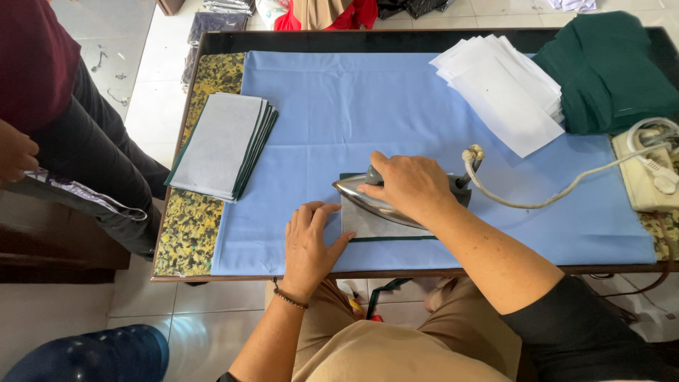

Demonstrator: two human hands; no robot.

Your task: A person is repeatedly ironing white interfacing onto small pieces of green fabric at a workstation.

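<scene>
I see my right hand (410, 185) closed over the handle of the iron (378, 201), just right of centre in the frame, with the iron's shiny soleplate pointing toward the left of the frame. The iron sits on a grey piece (368, 223) with a dark green edge, which lies on the blue cloth (368, 99) covering most of the surface (212, 74). My left hand (311, 240) lies flat and open, fingers spread, holding nothing; its fingertips press on the left edge of the grey piece, just beside the iron's tip. A pale cord (552, 191) runs from the back of the iron toward the right of the frame to a cream power strip (643, 177) at the right edge. In the left part of the frame a stack (221, 145) of grey and green pieces rests half on the blue cloth and half on the yellow mottled padding (187, 226), well apart from my hands. At upper right lies a fan of white sheets (506, 88), and beside it, in the upper right corner, folded green fabric (615, 71). At the left edge of the frame another person stands in dark trousers, one hand (14, 152) showing, away from the surface.
</scene>
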